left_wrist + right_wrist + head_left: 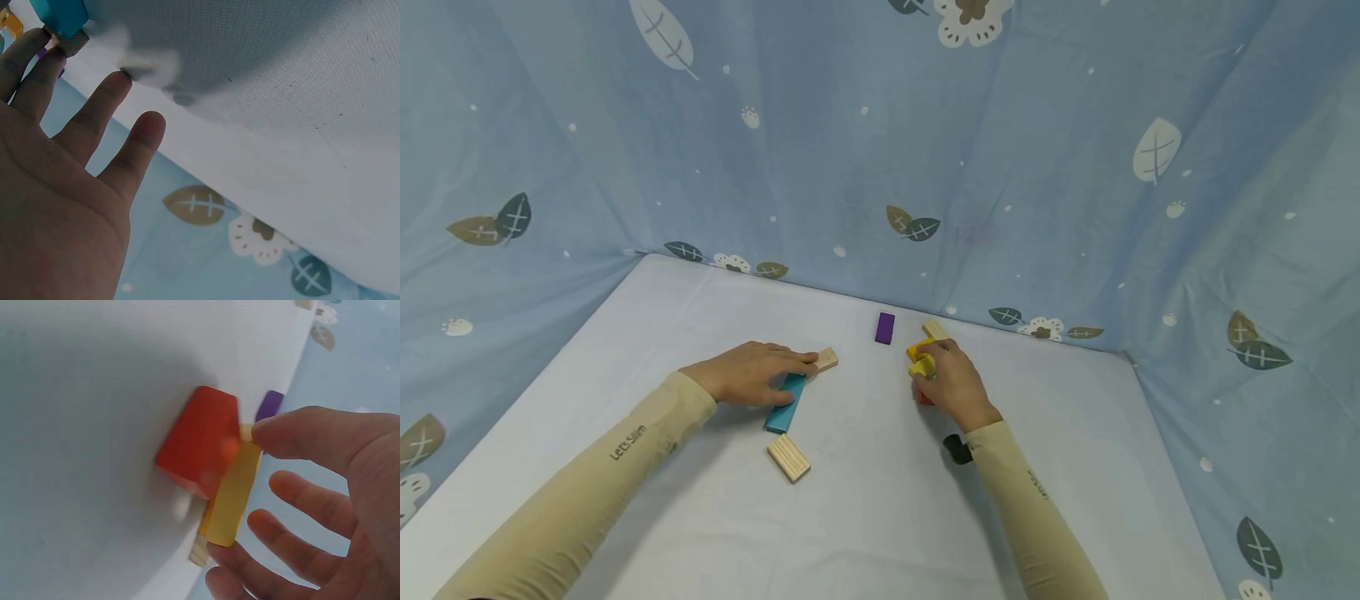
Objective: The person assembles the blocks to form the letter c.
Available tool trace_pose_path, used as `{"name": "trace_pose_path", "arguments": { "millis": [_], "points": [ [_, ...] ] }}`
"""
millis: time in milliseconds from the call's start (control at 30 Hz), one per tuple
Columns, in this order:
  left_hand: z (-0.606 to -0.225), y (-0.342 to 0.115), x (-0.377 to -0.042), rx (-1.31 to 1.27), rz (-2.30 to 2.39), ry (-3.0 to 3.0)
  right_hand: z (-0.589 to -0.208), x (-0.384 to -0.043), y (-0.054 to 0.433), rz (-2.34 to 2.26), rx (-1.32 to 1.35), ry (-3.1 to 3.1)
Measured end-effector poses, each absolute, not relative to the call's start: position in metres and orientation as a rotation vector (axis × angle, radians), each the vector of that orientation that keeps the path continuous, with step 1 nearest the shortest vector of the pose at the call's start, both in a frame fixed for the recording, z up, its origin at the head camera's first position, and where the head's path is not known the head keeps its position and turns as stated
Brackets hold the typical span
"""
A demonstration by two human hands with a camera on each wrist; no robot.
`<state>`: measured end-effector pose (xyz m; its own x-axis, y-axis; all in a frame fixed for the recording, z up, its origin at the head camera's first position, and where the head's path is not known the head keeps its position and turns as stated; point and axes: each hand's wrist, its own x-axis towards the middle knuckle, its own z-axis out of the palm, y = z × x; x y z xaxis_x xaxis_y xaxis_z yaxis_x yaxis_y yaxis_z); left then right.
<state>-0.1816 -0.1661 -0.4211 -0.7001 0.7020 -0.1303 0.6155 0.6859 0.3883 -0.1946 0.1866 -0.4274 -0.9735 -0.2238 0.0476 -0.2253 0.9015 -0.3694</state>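
Observation:
My left hand point(751, 373) spreads over a long blue block point(782, 414) and a plain wooden block point(827, 359) at the blue block's far end. Its thumb lies on the blue block. In the left wrist view two fingertips touch the wooden block point(74, 42), while the other fingers stretch out straight. My right hand point(957, 385) pinches a yellow block point(234, 494) by its two ends, thumb on one and a finger on the other. A red block point(203, 437) is right beside the yellow block. Part of an orange-yellow block point(916, 350) shows past the fingers.
A purple block point(885, 328) lies between the hands, farther back. Another wooden block point(934, 330) sits beyond my right hand. Nearer me are a wooden block point(788, 458) and a dark green piece point(958, 450) beside the right sleeve. A blue patterned curtain point(820, 167) borders the white table point(865, 525).

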Motion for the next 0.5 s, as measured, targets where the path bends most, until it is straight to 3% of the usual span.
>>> {"name": "trace_pose_path", "arguments": {
  "millis": [500],
  "points": [
    [-0.422, -0.166, -0.182, 1.045, 0.465, 2.618, -0.422, -0.180, 0.155, 0.647, 0.598, -2.856]
  ]
}}
